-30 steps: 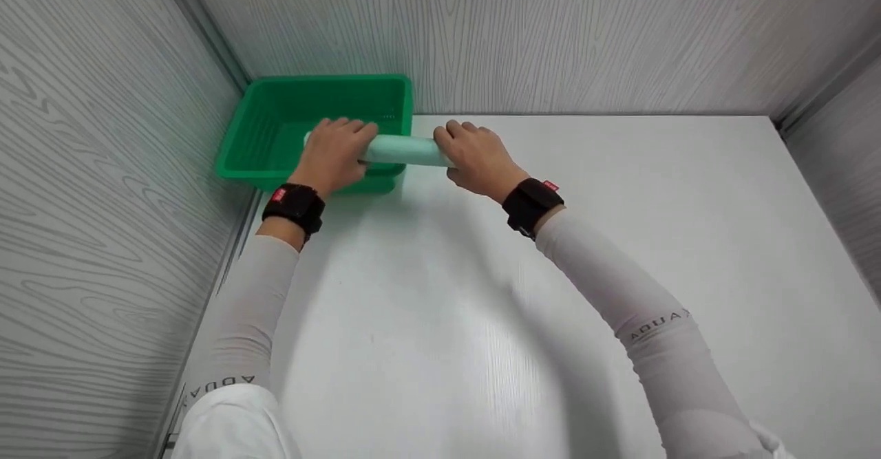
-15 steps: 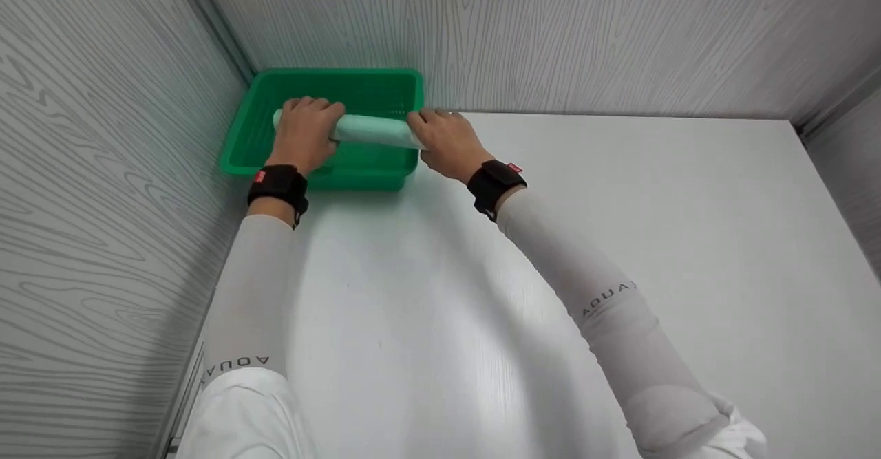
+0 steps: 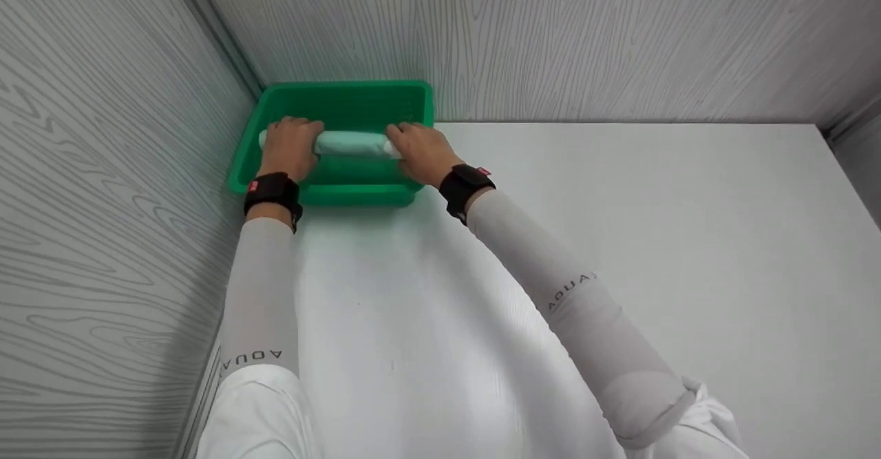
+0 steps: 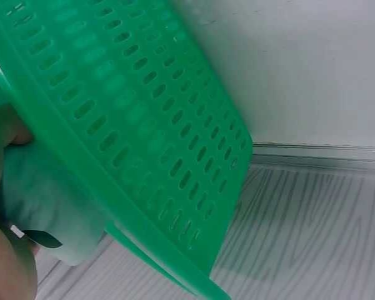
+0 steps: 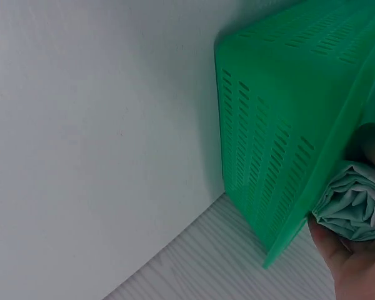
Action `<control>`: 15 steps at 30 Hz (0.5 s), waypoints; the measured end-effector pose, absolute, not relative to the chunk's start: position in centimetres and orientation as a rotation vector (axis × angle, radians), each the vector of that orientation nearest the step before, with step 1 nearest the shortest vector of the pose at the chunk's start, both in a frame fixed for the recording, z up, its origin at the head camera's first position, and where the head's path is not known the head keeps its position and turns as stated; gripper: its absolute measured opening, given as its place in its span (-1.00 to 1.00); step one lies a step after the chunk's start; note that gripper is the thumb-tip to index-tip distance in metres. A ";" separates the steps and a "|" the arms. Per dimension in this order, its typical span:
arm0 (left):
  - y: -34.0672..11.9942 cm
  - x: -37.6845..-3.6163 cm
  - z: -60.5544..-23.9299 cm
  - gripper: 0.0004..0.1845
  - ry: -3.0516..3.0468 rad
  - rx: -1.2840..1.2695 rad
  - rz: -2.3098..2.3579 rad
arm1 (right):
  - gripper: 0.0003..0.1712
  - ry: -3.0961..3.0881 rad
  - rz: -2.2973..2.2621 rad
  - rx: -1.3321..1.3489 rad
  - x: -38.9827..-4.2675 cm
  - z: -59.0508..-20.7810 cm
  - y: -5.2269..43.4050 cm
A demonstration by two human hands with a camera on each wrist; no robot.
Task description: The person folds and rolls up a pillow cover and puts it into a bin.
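Note:
A pale mint-green rolled-up cloth (image 3: 352, 144) lies level across the opening of a green plastic basket (image 3: 358, 195). My left hand (image 3: 289, 148) grips it near its left end, of which a short tip sticks out past the hand. At the other end my right hand (image 3: 425, 154) holds the roll, close to the basket's right rim. The right wrist view shows the spiral layers of the cloth's end (image 5: 353, 205) between thumb and fingers. In the left wrist view the cloth (image 4: 50, 200) is just beyond the slotted basket wall (image 4: 150, 112).
The basket stands in the back left corner of a white table (image 3: 619, 239), close to the left wall (image 3: 89, 170) and the back wall (image 3: 585, 39). Both walls have a grey wood-grain pattern. The tabletop extends far to the right of the basket.
Both hands have carried the rolled-up cloth leftward, from partly beside the basket to over its opening. The grip of both hands stays the same.

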State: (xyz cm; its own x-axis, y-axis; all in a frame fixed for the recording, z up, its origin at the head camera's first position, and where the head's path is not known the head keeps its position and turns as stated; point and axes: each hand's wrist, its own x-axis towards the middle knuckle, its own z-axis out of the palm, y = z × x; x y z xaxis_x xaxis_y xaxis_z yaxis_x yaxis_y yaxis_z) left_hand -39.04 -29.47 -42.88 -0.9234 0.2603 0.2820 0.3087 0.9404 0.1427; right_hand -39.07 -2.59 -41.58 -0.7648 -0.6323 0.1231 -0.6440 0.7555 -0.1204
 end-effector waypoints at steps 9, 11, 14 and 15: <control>-31.0 -38.7 -44.6 -0.81 -2.943 -0.404 -0.251 | -0.64 -2.902 0.107 1.032 -39.5 -44.1 -4.4; -30.9 -38.5 -45.2 -0.80 -2.980 -0.400 -0.248 | -0.64 -2.926 0.045 1.002 -39.3 -44.7 -4.6; -31.0 -38.1 -46.1 -0.81 -3.037 -0.391 -0.243 | -0.67 -2.973 -0.040 0.966 -38.9 -45.2 -5.2; -31.1 -38.1 -46.3 -0.82 -3.048 -0.389 -0.235 | -0.69 -2.988 -0.081 0.960 -38.8 -45.2 -5.4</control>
